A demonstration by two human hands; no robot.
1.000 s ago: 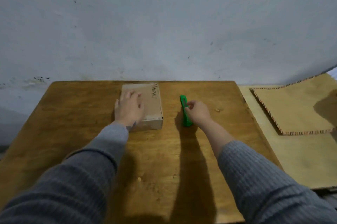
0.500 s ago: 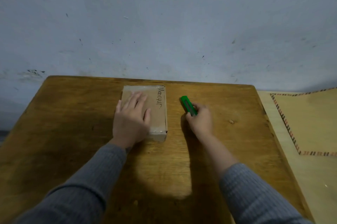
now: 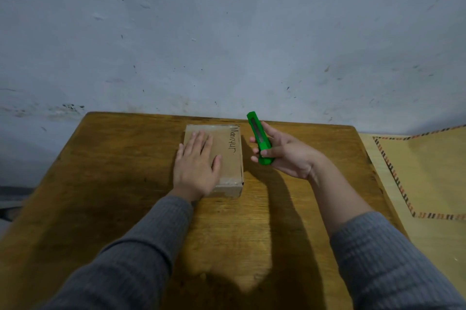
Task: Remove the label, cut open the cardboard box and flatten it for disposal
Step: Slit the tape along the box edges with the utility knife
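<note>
The wooden desk (image 3: 106, 183) stands against a pale, scuffed wall (image 3: 227, 32), and the work sits toward its far middle, within easy reach of both arms.

Furthest left of the things in play, the left hand (image 3: 195, 168) lies flat and spread, palm down, on the left part of the cardboard box (image 3: 228, 158). It grips nothing; the fingers are extended and the weight seems to bear straight down, most likely to pin the box so that it will not slide or turn once a blade is drawn across it. The hand keeps to the left side, which leaves the right strip of the top bare.

The box itself rests flat on the desk, closed, its long side running away from the person. Glossy tape shows along the near and far edges of the top, and a handwritten word (image 3: 233, 141) runs along the right side. Whether that writing sits on a separate label or directly on the cardboard, I cannot tell. Nothing looks cut or peeled yet, so the task appears to be at its very start.

Just right of the box, clear of the desk surface, the right hand (image 3: 285, 155) is closed around a green utility knife (image 3: 259, 141), fingers curled about its lower body, the tip pointing away and a little to the left. Whether the blade is extended cannot be made out. The thumb lies near the slider, a hold that suits pushing the blade out before reaching over to the tape.

Far right, a patterned mat (image 3: 423, 173) lies beside the desk, uninvolved.
</note>
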